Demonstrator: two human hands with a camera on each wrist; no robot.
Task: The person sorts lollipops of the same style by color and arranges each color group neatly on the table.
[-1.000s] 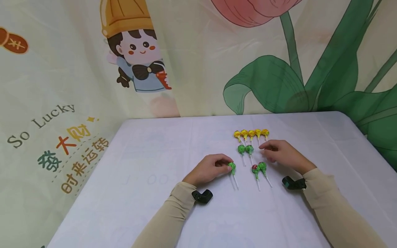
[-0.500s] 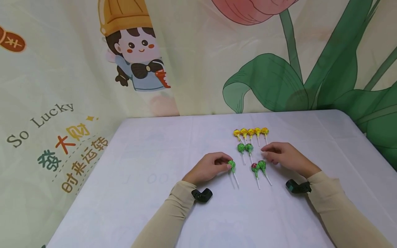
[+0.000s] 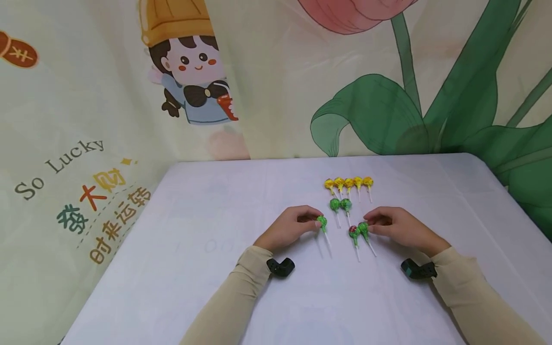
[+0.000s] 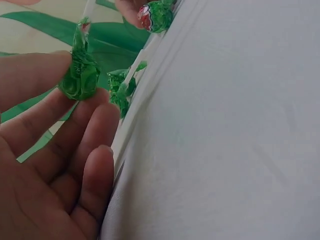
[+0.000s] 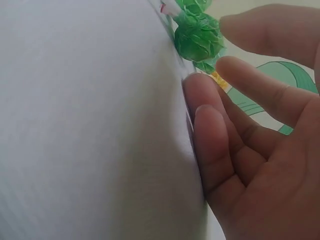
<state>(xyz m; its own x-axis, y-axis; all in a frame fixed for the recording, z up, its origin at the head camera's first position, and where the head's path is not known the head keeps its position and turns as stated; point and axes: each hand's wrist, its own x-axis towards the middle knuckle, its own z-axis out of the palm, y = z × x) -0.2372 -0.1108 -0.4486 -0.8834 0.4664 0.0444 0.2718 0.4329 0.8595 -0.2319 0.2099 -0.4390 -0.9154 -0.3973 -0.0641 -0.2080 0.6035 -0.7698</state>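
Observation:
My left hand (image 3: 290, 227) pinches a green-wrapped lollipop (image 3: 322, 222) by its head between thumb and fingers. In the left wrist view that lollipop (image 4: 80, 75) is tilted, its stick pointing up out of the frame. My right hand (image 3: 401, 229) is by another green lollipop (image 3: 363, 228) lying on the table. In the right wrist view, thumb and index finger are spread apart at the edge of that lollipop's head (image 5: 199, 37). Right beside it lies a green lollipop with a red patch (image 3: 353, 232). Two more green lollipops (image 3: 335, 205) lie side by side farther back.
Several yellow lollipops (image 3: 349, 183) form a row behind the green ones, sticks toward me. Everything lies on a white-covered table (image 3: 233, 201). A printed cloth backdrop (image 3: 276, 86) hangs at the table's far edge. Each wrist wears a black camera (image 3: 281, 267).
My right hand has come nearer, from beside the back green pair to the front green lollipop. The left hand, still pinching its lollipop, has shifted slightly away from me.

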